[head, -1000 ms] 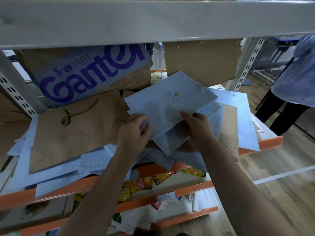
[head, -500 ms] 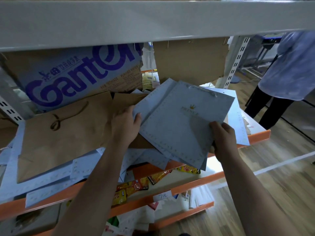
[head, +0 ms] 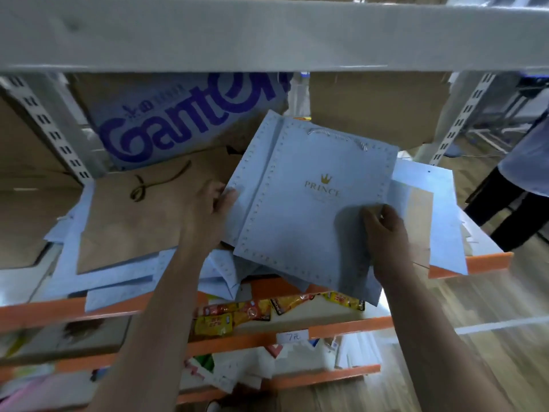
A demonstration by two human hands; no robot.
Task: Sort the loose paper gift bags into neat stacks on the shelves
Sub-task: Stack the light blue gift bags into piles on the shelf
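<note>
Both hands grip a pale-blue PRINCE gift bag [head: 309, 203] (gold crown logo): left hand [head: 208, 209] at its left edge, right hand [head: 383, 227] on its lower right, above the orange-edged shelf [head: 475, 263] heaped with loose bags.

Top gift bag [head: 309, 203]: pale blue, edged with a row of small dots, gold crown and gold "PRINCE" lettering, silvery cord handle. Flat bag [head: 127, 230] to its left: plain brown kraft with a dark brown cord; the cardboard box [head: 184, 120] behind carries big purple lettering on a pale blue panel. Shelf edges [head: 59, 310] orange, uprights grey-white, snack packets [head: 234, 318] below yellow and red.
</note>
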